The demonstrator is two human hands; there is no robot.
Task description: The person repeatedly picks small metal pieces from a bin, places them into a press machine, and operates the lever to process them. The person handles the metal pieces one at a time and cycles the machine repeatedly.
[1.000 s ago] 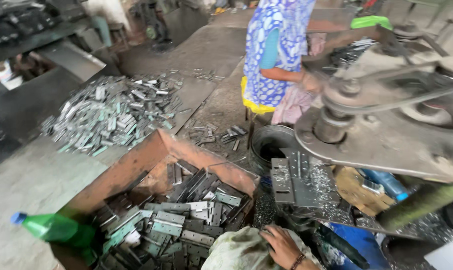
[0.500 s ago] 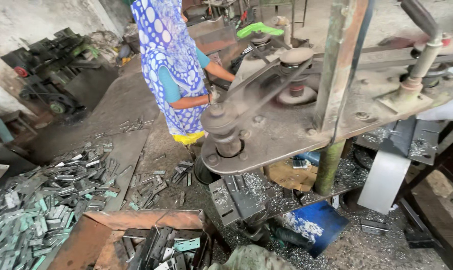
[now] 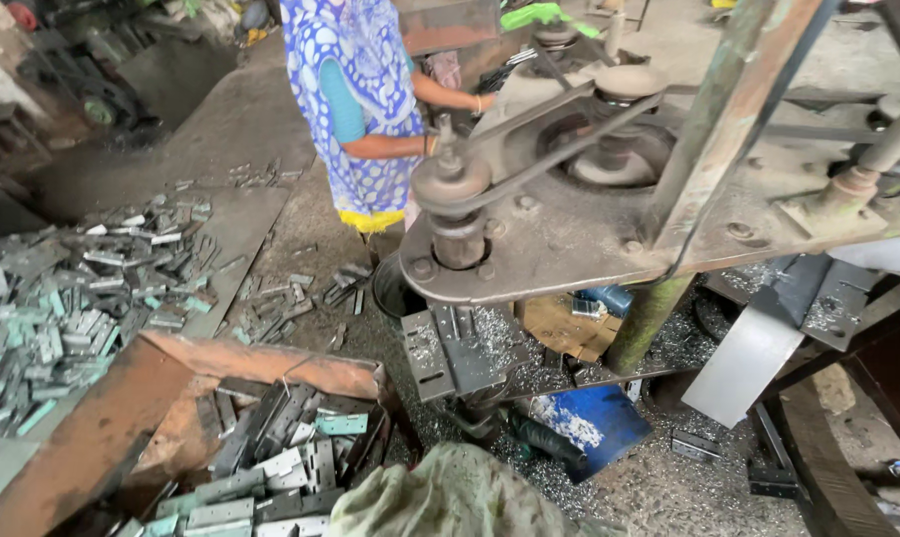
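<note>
Head view, notes left to right: a loose heap of grey metal plates (image 3: 72, 298) lay spread on the floor at far left, some tinged green. Just right of it, near the lower edge, stood a rusty tray (image 3: 102, 428) holding flat hinge plates (image 3: 281, 447) stacked untidily, the things closest to the wearer. A crumpled green cloth (image 3: 450, 497) sat at bottom centre, touching the tray's right corner. Neither the left hand nor the right hand showed anywhere in frame, so how far open they were, or whether they held anything, could not be told. Up the middle a co-worker in a blue patterned garment (image 3: 355, 89) stood at the far side of a belt-driven press (image 3: 569, 239), one forearm stretched toward it. A pulley (image 3: 450, 184) and its belt (image 3: 559, 119) sat on the press top; below it a grey die block (image 3: 450, 348) lay among metal shavings, with a blue sheet (image 3: 589, 423) on the floor and a pale grey panel (image 3: 748, 358) leaning further right. Judged as a pause between plates, nothing being fed or picked. A next pick would call for a hand brought down over the tray, taking one plate clear of its neighbours and well away from the belt
</note>
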